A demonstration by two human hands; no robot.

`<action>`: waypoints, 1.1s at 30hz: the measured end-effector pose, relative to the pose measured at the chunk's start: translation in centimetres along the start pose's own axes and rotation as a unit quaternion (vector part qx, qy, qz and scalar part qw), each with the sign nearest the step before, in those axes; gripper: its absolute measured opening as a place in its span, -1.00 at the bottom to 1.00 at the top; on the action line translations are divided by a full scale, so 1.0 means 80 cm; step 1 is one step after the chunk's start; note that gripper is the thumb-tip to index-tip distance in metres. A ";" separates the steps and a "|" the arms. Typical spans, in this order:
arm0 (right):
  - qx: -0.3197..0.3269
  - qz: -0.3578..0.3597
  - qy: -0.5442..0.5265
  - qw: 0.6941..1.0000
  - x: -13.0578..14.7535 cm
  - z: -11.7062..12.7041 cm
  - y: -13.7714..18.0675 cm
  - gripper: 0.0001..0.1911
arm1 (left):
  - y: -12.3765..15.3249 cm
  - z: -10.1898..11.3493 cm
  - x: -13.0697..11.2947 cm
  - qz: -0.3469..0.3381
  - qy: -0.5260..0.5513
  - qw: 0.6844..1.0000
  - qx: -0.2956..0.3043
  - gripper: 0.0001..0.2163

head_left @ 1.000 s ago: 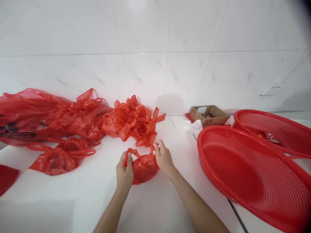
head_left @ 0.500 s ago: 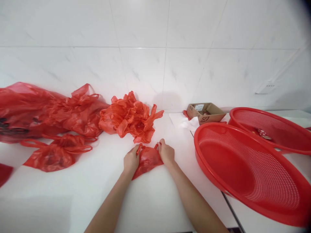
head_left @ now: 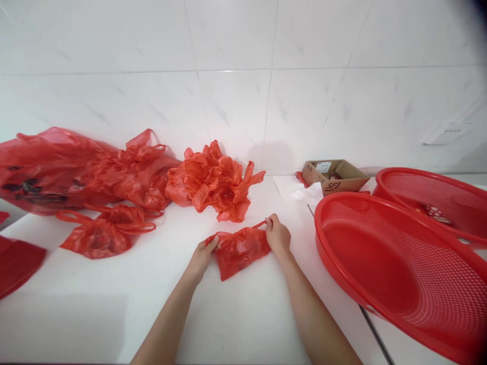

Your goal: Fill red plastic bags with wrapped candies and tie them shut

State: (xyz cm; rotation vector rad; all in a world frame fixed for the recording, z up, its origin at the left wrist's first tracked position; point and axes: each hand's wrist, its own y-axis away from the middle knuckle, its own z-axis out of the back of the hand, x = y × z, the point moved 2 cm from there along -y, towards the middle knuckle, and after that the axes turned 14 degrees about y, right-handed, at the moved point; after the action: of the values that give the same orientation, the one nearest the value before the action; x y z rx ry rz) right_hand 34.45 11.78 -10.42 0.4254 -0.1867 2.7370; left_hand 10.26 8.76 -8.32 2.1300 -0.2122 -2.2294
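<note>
A small red plastic bag (head_left: 243,251) is stretched between my two hands above the white table (head_left: 236,319). My left hand (head_left: 202,256) pinches its left handle, thumb on top. With fingers closed, my right hand (head_left: 278,234) grips the right handle, which is drawn out into a thin strip. Something dark shows faintly through the bag; I cannot make out what it is. Just behind it lies a crumpled heap of red plastic bags (head_left: 216,180). To the left rests another small red bag (head_left: 104,235) with its handles loose.
Large red bags with dark contents (head_left: 49,172) line the wall at left. At right stand a red mesh basket (head_left: 373,258) and a second basket (head_left: 464,195) holding patterned items. A cardboard box (head_left: 344,185) sits near the wall beside white paper (head_left: 304,194).
My hands have moved apart, pulling the small bag's handles outward, so the bag is wider and flatter. The view has shifted slightly to the left.
</note>
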 end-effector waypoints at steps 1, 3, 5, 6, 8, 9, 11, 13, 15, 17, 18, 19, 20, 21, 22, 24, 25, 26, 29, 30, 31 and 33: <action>-0.002 -0.006 -0.007 1.000 -0.002 0.000 -0.002 -0.71 | 0.008 0.003 -0.002 0.005 0.019 1.000 0.002 -0.57; -0.004 -0.017 -0.022 1.000 -0.005 -0.001 -0.005 -0.71 | 0.024 0.008 -0.004 0.013 0.049 0.999 -0.005 -0.57; -0.004 -0.020 -0.035 0.999 -0.006 -0.002 -0.007 -0.71 | 0.039 0.012 -0.006 0.020 0.068 0.997 -0.019 -0.58; -0.004 -0.020 -0.041 0.999 -0.006 -0.003 -0.007 -0.72 | 0.046 0.014 -0.006 0.024 0.074 0.997 -0.025 -0.58; -0.004 -0.021 -0.053 0.998 -0.006 -0.003 -0.007 -0.72 | 0.056 0.016 -0.007 0.032 0.082 0.996 -0.032 -0.59; -0.005 -0.022 -0.058 0.998 -0.006 -0.003 -0.007 -0.72 | 0.060 0.016 -0.007 0.035 0.085 0.995 -0.031 -0.59; -0.007 -0.022 -0.069 0.997 -0.007 -0.003 -0.007 -0.72 | 0.063 0.018 -0.006 0.034 0.091 0.995 -0.035 -0.59; -0.008 -0.020 -0.080 0.997 -0.007 -0.004 -0.007 -0.73 | 0.061 0.023 -0.003 0.027 0.097 0.994 -0.053 -0.59; -0.011 -0.017 -0.091 0.996 -0.008 -0.005 -0.006 -0.73 | 0.056 0.033 -0.003 0.011 0.095 0.991 -0.094 -0.60; -0.014 -0.014 -0.103 0.994 -0.008 -0.007 -0.005 -0.73 | 0.050 0.043 -0.009 -0.026 0.080 0.983 -0.162 -0.65; -0.015 -0.013 -0.110 0.994 -0.007 -0.008 -0.004 -0.73 | 0.048 0.045 -0.015 -0.053 0.072 0.975 -0.202 -0.67; -0.015 -0.012 -0.118 0.993 -0.007 -0.009 -0.004 -0.72 | 0.046 0.044 -0.023 -0.090 0.055 0.966 -0.237 -0.68; -0.015 -0.010 -0.127 0.992 -0.007 -0.009 -0.003 -0.71 | 0.045 0.039 -0.033 -0.137 0.024 0.957 -0.254 -0.69; -0.014 -0.007 -0.136 0.991 -0.007 -0.009 -0.003 -0.71 | 0.043 0.029 -0.043 -0.188 -0.023 0.951 -0.246 -0.70; -0.013 -0.004 -0.146 0.989 -0.008 -0.009 -0.002 -0.70 | 0.041 0.014 -0.051 -0.227 -0.088 0.947 -0.209 -0.73; -0.013 0.003 -0.169 0.986 -0.009 -0.008 -0.001 -0.67 | 0.033 -0.023 -0.060 -0.252 -0.230 0.936 -0.084 -0.75; -0.014 0.008 -0.181 0.983 -0.011 -0.008 0.000 -0.66 | 0.028 -0.040 -0.060 -0.235 -0.284 0.929 -0.026 -0.75; -0.017 0.012 -0.195 0.981 -0.012 -0.007 0.001 -0.64 | 0.022 -0.053 -0.058 -0.205 -0.316 0.926 0.016 -0.74; -0.028 0.021 -0.233 0.972 -0.017 -0.006 0.003 -0.59 | 0.006 -0.067 -0.056 -0.135 -0.338 0.928 0.073 -0.78; -0.030 0.022 -0.244 0.969 -0.018 -0.006 0.003 -0.58 | 0.002 -0.063 -0.060 -0.118 -0.335 0.930 0.095 -0.83; -0.030 0.022 -0.254 0.967 -0.019 -0.007 0.003 -0.57 | 0.001 -0.056 -0.067 -0.102 -0.328 0.931 0.122 -0.88; -0.023 0.023 -0.267 0.963 -0.020 -0.009 0.002 -0.59 | 0.004 -0.032 -0.091 -0.073 -0.299 0.935 0.177 -0.94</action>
State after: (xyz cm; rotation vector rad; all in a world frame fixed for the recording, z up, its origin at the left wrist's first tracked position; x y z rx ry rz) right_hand 35.63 11.19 -11.63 1.1516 -0.3997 2.5904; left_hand 13.15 9.26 -1.16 1.5492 -0.5279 -3.0766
